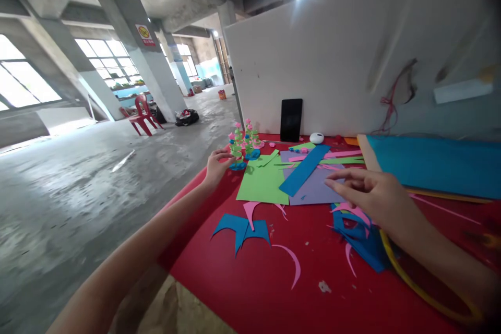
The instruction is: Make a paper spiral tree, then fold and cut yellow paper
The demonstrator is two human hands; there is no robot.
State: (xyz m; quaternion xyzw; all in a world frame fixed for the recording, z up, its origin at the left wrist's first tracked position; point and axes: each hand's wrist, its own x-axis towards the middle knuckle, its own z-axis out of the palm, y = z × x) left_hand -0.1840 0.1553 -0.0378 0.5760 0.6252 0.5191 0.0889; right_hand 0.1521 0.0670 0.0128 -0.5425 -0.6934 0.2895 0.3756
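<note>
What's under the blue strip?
The blue strip lies across a green sheet and a purple sheet on the red table. Whatever it covers is hidden.

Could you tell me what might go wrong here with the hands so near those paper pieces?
The left hand is right beside the small paper trees near the table's edge; a nudge could topple them. The right hand hovers over loose blue scraps, which it might scatter.
</note>
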